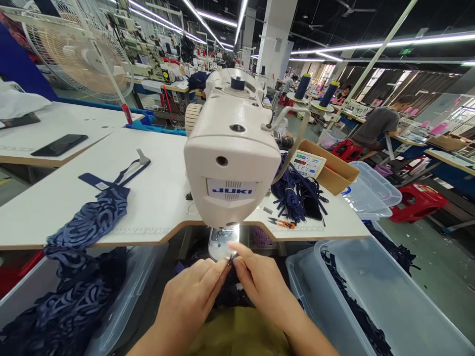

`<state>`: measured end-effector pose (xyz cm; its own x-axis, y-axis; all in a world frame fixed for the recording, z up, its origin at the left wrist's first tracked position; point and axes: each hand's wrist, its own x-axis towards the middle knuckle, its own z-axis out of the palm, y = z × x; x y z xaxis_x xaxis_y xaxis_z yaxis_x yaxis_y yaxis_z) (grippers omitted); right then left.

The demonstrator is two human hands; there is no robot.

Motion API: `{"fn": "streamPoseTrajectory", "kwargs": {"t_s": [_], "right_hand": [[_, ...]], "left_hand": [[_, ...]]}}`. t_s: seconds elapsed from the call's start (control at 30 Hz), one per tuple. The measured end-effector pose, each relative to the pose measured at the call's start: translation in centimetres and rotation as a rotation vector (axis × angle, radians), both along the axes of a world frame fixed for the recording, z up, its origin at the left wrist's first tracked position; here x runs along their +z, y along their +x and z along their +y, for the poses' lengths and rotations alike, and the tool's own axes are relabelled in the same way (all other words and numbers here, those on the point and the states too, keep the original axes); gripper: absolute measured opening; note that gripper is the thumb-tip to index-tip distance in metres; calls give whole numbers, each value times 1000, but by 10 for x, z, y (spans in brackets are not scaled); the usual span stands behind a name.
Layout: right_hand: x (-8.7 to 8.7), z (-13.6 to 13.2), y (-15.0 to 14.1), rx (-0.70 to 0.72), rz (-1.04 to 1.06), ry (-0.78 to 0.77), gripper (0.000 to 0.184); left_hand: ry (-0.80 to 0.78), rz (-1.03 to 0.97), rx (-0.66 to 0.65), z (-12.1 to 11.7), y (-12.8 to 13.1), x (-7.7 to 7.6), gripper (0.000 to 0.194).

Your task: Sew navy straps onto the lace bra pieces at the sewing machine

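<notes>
In front of the sewing machine (232, 163), my left hand (193, 291) and my right hand (261, 279) meet fingertip to fingertip. Between them they pinch a small dark blue fabric strip (231, 259), most of it hidden by the fingers. Just beyond the fingertips is the machine's lit metal arm end (218, 242), below the white head. To the left, a navy patterned garment piece (92, 212) with a thin strap lies on the table and hangs over its edge. Orange-handled thread snips (282, 223) lie right of the machine.
A bundle of navy straps (293, 193) lies by the control panel (307, 163) and a cardboard box (330, 168). Plastic bins stand below: the left bin (126, 296) holds navy garments, the right bin (401, 291) dark strips. A phone (59, 145) rests at left.
</notes>
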<state>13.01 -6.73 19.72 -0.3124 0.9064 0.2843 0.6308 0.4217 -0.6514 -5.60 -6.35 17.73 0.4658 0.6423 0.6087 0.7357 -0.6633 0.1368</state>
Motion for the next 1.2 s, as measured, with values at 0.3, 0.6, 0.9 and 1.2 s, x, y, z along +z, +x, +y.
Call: {"fn": "streamPoseTrajectory", "kwargs": {"t_s": [0.3,0.6,0.9,1.2], "right_hand": [[-8,3,1,-143,493,-193,8],[-22,9,-1,-177,609,-227,10],[-14,-10,15,211,-300,-52,10],[-46,0,32,-73,326,-429,20]], "left_hand": [[23,-45,-29,0,12,3,18],[-66,-12,-77,0,8,-6,22],[-540,176,-180,-1,5,-5,26],[-571,61,-43,17,-4,-33,34]]}}
